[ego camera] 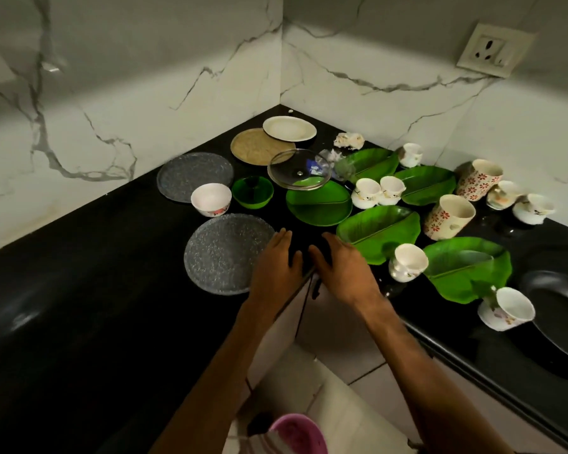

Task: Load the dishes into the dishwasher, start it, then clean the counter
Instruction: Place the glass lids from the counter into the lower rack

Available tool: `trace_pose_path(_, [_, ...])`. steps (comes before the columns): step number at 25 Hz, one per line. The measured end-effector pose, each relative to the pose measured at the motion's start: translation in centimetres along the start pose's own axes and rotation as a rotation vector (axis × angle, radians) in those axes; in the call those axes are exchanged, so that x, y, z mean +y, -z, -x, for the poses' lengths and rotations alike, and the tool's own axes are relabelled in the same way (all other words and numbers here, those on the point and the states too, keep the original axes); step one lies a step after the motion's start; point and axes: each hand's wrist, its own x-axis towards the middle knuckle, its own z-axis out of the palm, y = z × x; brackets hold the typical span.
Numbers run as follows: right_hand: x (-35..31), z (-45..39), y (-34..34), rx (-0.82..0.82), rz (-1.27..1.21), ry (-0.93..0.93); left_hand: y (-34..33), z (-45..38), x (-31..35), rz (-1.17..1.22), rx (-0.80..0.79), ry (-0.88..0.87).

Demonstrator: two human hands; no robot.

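Both hands lay flat-fingered on the black counter (112, 290) edge, holding nothing: left hand (276, 267), right hand (345, 270). Dishes stood unloaded across the corner, the grey plate (223, 253) just beside the left hand, probably first to go. The dishwasher was not in sight.

Dim, warm-tinted light; soft glare on the black tabletop (63, 290) at lower left, wide-angle bending at edges, slight softness throughout.
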Motion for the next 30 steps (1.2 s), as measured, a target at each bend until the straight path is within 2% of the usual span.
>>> trace_pose_path(2, [0.4, -5.0, -1.9, -0.018, -0.049, -0.113, 0.1, -3.9, -1.5, 0.015, -0.033, 0.023])
trace_pose_path(4, [1.4, -9.9, -4.1, -0.047, -0.183, -0.312, 0.2, -6.9, -2.8, 0.035, -0.055, 0.044])
trace_pose_path(8, [3.4, -17.6, -7.4, 0.029, -0.803, -0.777, 0.4, -10.3, -4.3, 0.085, -0.056, 0.053])
trace_pose_path(12, [5.0, -23.0, -9.5, 0.057, -1.013, -0.918, 1.3, -10.3, -5.0, 0.198, -0.015, 0.086])
trace_pose_path(16, [6.5, -27.5, -11.6, 0.094, -1.102, -0.978, 2.4, -9.5, -6.3, 0.223, 0.049, 0.095])
trace_pose_path(20, [7.3, -30.0, -12.2, 0.070, -1.153, -0.959, 3.0, -9.5, -8.0, 0.206, 0.099, 0.086])
trace_pose_path(24, [4.0, -28.9, -9.9, 0.060, -1.326, -0.880, 3.9, -9.8, -7.7, 0.253, 0.166, 0.109])
trace_pose_path(26, [1.0, -25.5, -7.1, 0.063, -1.439, -0.798, 4.3, -10.0, -6.9, 0.425, 0.187, 0.201])
trace_pose_path(28, [-1.4, -19.5, -4.5, 0.029, -1.562, -0.670, 5.2, -10.1, -5.3, 0.836, 0.186, 0.364])
trace_pose_path(30, [-3.4, -12.2, -2.8, -0.027, -1.625, -0.633, 5.9, -9.4, -3.5, 1.187, 0.168, 0.449])
